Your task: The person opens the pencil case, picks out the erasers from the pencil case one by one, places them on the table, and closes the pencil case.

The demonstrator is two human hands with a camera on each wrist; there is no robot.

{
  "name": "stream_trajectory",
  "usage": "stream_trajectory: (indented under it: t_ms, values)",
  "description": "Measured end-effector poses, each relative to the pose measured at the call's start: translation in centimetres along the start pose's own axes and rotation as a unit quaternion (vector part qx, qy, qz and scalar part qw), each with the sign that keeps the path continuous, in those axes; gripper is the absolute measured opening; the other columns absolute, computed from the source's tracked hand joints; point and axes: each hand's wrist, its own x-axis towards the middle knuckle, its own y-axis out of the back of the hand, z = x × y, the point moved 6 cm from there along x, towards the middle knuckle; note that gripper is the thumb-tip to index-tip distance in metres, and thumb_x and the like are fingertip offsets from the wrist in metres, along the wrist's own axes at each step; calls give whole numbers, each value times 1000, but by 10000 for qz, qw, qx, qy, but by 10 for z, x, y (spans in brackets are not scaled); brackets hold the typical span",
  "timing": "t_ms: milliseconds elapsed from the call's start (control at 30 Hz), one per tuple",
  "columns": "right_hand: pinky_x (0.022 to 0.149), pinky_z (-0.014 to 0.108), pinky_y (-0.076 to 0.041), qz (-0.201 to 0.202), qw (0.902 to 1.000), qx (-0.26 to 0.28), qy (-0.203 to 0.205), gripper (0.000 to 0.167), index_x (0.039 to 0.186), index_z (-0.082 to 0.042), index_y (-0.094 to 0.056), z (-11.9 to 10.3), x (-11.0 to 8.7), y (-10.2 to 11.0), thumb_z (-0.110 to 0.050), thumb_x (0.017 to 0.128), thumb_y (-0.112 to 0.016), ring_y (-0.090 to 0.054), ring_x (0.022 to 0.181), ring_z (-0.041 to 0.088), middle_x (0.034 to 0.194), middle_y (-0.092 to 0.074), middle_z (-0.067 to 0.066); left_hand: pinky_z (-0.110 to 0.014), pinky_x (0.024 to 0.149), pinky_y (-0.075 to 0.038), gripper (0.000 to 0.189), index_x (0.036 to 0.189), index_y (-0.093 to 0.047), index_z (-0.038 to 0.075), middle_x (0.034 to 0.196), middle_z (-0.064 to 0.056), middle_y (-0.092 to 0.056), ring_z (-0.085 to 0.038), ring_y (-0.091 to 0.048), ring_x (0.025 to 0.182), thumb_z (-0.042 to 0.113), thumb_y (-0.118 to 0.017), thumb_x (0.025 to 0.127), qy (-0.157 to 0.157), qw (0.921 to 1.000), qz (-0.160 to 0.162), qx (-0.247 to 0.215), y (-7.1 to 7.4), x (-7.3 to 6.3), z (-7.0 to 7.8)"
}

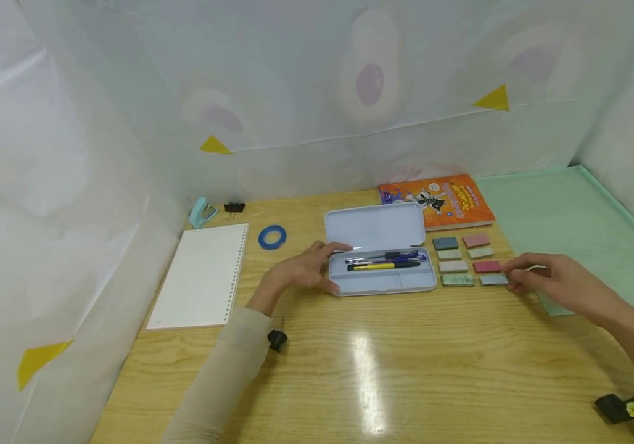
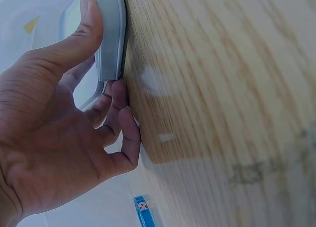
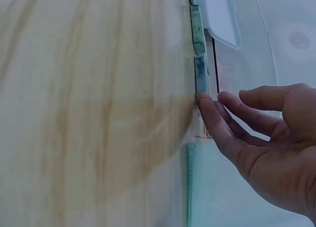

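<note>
A pale blue pencil case (image 1: 369, 288) lies with its lid raised toward the back. Inside are a yellow pen (image 1: 380, 266) and several dark pens. My left hand (image 1: 307, 268) grips the case's left end, thumb at the front corner and a finger along the back edge. In the left wrist view its other fingertips (image 2: 118, 91) curl close by the case's end. Two columns of small coloured blocks stand right of the case. My right hand (image 1: 564, 283) reaches the nearest right-hand one, a blue-grey block (image 1: 493, 280), with fairly straight fingers; a fingertip (image 3: 203, 97) touches its right end.
Behind the blocks lies an orange book (image 1: 461, 206), and a green translucent mat (image 1: 583, 234) covers the right side. To the left are a spiral-edged white pad (image 1: 200, 277), a blue tape roll (image 1: 263, 239), a light blue stapler (image 1: 200, 213) and a black binder clip (image 1: 234, 207).
</note>
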Motion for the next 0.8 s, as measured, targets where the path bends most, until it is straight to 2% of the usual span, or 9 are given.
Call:
stream_trajectory:
  t_ms: [133,300,467,633,800]
  values:
    - [75,20,-54,253,9996,-92,-90,29,130,0,-64,-1,-5,12,-18,111,-52,-71,89,8,107,-75,2,-50,115,-37,89,160,-34,37,152,-14,-35,-30,-42,128,32,-86,88,-54,10000,-23,78,-1,1,1]
    - [78,15,-51,529,9985,96,83,30,131,-1,-64,-16,1,23,-21,111,-53,-71,93,9,112,-74,-1,-47,111,-41,89,162,-32,36,149,-14,-37,-28,-43,124,32,-84,90,-70,9996,13,285,0,-4,3]
    - [85,20,-53,429,9962,719,256,33,133,-2,-64,-40,33,10,-24,110,-55,-72,98,17,115,-75,5,-48,110,-41,89,164,-29,33,151,-16,-37,-29,-43,127,36,-81,92,-78,9988,98,476,0,-13,-2]
    - [86,32,-58,452,9906,1241,344,40,138,2,-58,-60,70,-2,-26,109,-56,-72,102,17,121,-72,9,-50,109,-43,87,165,-27,33,154,-17,-36,-31,-45,129,38,-78,94,-316,9979,295,484,-4,-19,-2]
    - [91,34,-56,769,9894,1224,157,44,143,-1,-55,-72,103,-14,-30,110,-54,-66,114,17,136,-64,18,-50,119,-34,90,166,-27,26,164,-13,-36,-32,-37,148,39,-79,94,-662,9939,759,445,-5,-28,0]
